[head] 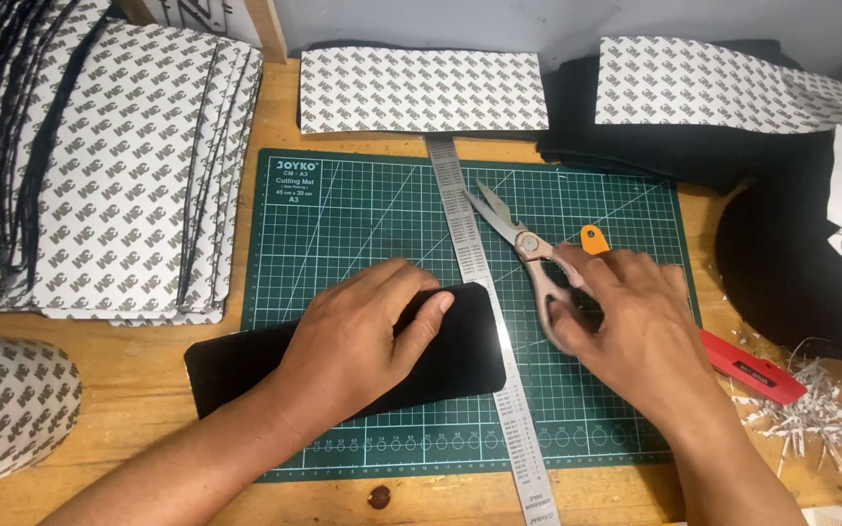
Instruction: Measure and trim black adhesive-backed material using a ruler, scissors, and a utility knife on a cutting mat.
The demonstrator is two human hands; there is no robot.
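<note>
My left hand (367,336) lies flat on a black rounded-corner sheet (246,360), pressing it onto the green cutting mat (363,214). The sheet's right edge meets a steel ruler (470,244) that runs up and down the mat. My right hand (635,326) closes around the handles of a pair of scissors (509,229), whose blades are parted and point up-left, lying across the mat just right of the ruler.
Stacks of patterned-backed sheets (119,166) fill the left side, with more at the back (421,90) and on black fabric (791,253) at right. An orange-tipped red cutter (752,368) lies by my right wrist. Paper trimmings (811,409) litter the wooden table's right edge.
</note>
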